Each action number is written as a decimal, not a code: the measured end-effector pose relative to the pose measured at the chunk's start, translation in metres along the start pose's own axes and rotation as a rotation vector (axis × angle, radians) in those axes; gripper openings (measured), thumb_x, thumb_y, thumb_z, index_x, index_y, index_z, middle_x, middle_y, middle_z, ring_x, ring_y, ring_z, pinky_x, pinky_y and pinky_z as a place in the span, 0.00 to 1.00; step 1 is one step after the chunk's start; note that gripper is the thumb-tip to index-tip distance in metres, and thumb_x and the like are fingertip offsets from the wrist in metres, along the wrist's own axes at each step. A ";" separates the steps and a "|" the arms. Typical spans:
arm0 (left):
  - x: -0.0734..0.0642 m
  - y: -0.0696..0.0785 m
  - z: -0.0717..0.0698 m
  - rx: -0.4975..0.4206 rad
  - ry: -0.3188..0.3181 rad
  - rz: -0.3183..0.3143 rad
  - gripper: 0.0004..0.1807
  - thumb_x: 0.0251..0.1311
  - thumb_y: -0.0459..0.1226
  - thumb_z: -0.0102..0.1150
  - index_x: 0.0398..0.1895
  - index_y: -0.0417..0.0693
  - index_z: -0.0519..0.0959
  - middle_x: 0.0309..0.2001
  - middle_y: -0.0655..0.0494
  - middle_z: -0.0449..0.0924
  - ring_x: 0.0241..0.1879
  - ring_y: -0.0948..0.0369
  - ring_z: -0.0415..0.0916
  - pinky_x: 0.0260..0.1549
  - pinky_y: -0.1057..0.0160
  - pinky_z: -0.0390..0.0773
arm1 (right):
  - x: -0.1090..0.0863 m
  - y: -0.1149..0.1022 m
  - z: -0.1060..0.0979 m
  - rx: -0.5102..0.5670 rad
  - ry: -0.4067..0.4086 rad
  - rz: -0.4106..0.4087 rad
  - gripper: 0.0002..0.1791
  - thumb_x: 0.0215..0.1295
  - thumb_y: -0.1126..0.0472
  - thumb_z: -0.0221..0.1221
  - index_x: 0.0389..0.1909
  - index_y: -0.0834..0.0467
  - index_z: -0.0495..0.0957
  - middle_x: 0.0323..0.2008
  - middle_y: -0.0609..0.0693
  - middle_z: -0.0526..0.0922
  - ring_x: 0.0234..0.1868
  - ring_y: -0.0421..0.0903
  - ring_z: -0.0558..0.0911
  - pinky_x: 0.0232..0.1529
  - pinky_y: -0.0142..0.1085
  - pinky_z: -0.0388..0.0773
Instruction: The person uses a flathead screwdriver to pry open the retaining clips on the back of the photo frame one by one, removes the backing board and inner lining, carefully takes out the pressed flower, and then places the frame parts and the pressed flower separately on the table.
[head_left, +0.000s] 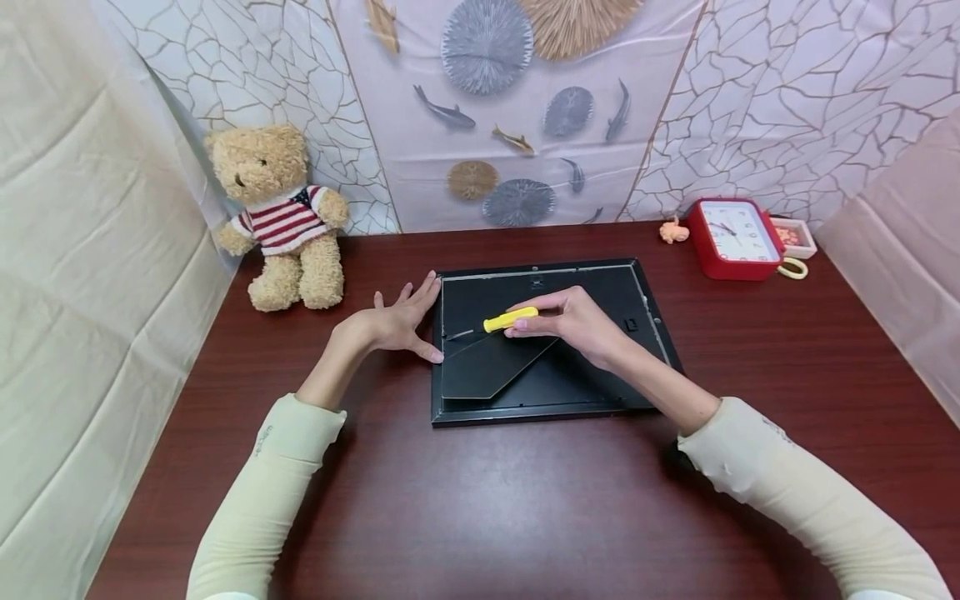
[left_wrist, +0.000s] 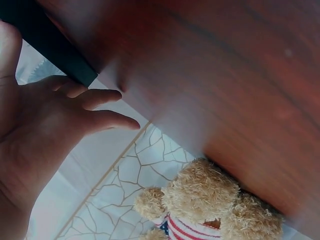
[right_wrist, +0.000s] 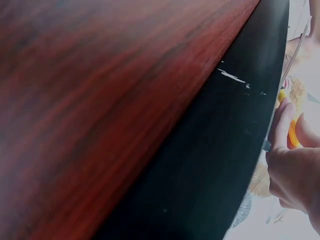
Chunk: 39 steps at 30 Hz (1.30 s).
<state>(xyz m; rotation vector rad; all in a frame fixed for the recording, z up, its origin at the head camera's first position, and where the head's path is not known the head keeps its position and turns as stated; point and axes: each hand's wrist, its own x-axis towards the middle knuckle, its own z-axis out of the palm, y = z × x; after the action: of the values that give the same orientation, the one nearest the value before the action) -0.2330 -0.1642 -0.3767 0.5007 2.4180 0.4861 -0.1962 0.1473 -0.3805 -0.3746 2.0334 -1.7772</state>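
A black picture frame (head_left: 592,333) lies face down on the table, its backing board and angled stand flap (head_left: 480,375) facing up. My right hand (head_left: 573,325) pinches the yellow handle of a screwdriver (head_left: 512,319) between thumb and fingers. The screwdriver's thin shaft points left, its tip right at the frame's left inner edge. Spread along the frame's left side, my left hand (head_left: 393,323) has its thumb and fingertips at the border. In the right wrist view, the yellow handle (right_wrist: 294,132) shows beyond the frame's black side.
A teddy bear (head_left: 281,217) in a striped shirt sits at the back left. At the back right stand a red clock (head_left: 735,238), a small orange figurine (head_left: 673,231) and a small white box (head_left: 795,237). Fabric-covered walls (head_left: 300,50) border the table.
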 end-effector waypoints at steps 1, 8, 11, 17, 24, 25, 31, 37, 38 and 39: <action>0.000 0.000 0.000 0.002 0.001 -0.001 0.71 0.69 0.51 0.75 0.91 0.47 0.26 0.89 0.49 0.13 0.89 0.38 0.21 0.77 0.23 0.19 | 0.000 0.000 0.000 -0.012 0.003 0.001 0.20 0.73 0.72 0.68 0.64 0.72 0.84 0.54 0.68 0.90 0.46 0.42 0.94 0.57 0.36 0.88; -0.001 0.003 0.000 0.000 0.005 0.000 0.70 0.69 0.50 0.76 0.91 0.48 0.27 0.89 0.51 0.13 0.89 0.38 0.21 0.77 0.22 0.19 | 0.002 0.001 -0.002 -0.021 0.009 -0.008 0.19 0.74 0.71 0.68 0.62 0.70 0.85 0.53 0.66 0.92 0.46 0.43 0.94 0.56 0.35 0.88; 0.000 0.001 0.001 -0.007 0.010 0.007 0.70 0.69 0.50 0.75 0.91 0.47 0.27 0.89 0.51 0.13 0.89 0.38 0.21 0.77 0.22 0.19 | 0.003 0.001 -0.001 -0.009 0.011 -0.008 0.18 0.74 0.71 0.68 0.62 0.71 0.85 0.53 0.67 0.91 0.46 0.44 0.94 0.57 0.37 0.88; 0.000 -0.004 0.002 -0.017 0.025 0.026 0.69 0.70 0.49 0.75 0.91 0.47 0.28 0.90 0.50 0.14 0.89 0.38 0.21 0.76 0.21 0.19 | 0.007 0.003 0.002 0.047 0.007 0.015 0.18 0.76 0.73 0.64 0.63 0.75 0.82 0.55 0.69 0.90 0.45 0.44 0.94 0.58 0.39 0.87; 0.002 -0.004 0.002 -0.007 0.032 0.038 0.68 0.71 0.48 0.74 0.91 0.45 0.28 0.90 0.48 0.14 0.88 0.36 0.21 0.76 0.21 0.20 | 0.013 0.002 -0.003 0.056 -0.012 0.051 0.19 0.77 0.73 0.63 0.64 0.77 0.80 0.40 0.58 0.94 0.38 0.41 0.94 0.51 0.33 0.89; 0.002 -0.004 0.002 -0.004 0.031 0.039 0.68 0.71 0.48 0.74 0.91 0.45 0.27 0.89 0.47 0.14 0.88 0.36 0.21 0.76 0.21 0.20 | 0.013 0.001 -0.003 0.049 -0.015 0.052 0.19 0.77 0.73 0.63 0.64 0.77 0.80 0.39 0.57 0.94 0.37 0.40 0.94 0.50 0.33 0.89; 0.002 0.001 0.001 0.013 0.016 0.035 0.68 0.72 0.48 0.73 0.90 0.45 0.26 0.89 0.48 0.13 0.88 0.37 0.20 0.77 0.22 0.20 | 0.012 -0.008 0.000 -0.069 -0.023 -0.004 0.16 0.78 0.72 0.63 0.60 0.76 0.83 0.37 0.59 0.93 0.33 0.41 0.93 0.45 0.36 0.91; 0.001 0.000 0.002 0.000 0.001 0.037 0.68 0.72 0.47 0.73 0.90 0.45 0.26 0.89 0.48 0.12 0.88 0.37 0.19 0.77 0.23 0.19 | 0.011 -0.017 0.011 -0.183 -0.009 -0.083 0.12 0.78 0.68 0.65 0.55 0.72 0.87 0.38 0.63 0.93 0.33 0.47 0.95 0.44 0.40 0.92; 0.001 0.000 0.002 0.002 0.000 0.036 0.68 0.72 0.46 0.73 0.90 0.45 0.26 0.89 0.47 0.12 0.88 0.36 0.19 0.77 0.23 0.19 | 0.012 -0.019 0.013 -0.183 -0.007 -0.084 0.12 0.78 0.68 0.65 0.55 0.72 0.87 0.38 0.63 0.93 0.33 0.48 0.95 0.44 0.40 0.92; 0.000 0.000 0.003 0.006 0.001 0.035 0.68 0.72 0.47 0.73 0.90 0.45 0.26 0.89 0.47 0.12 0.88 0.36 0.19 0.77 0.23 0.19 | 0.012 -0.020 0.014 -0.179 -0.006 -0.085 0.12 0.78 0.69 0.65 0.54 0.72 0.87 0.38 0.63 0.93 0.34 0.48 0.95 0.44 0.41 0.92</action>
<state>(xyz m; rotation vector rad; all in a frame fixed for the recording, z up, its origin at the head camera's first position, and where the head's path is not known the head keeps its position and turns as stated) -0.2318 -0.1637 -0.3789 0.5459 2.4161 0.4941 -0.2017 0.1262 -0.3636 -0.5267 2.2096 -1.6431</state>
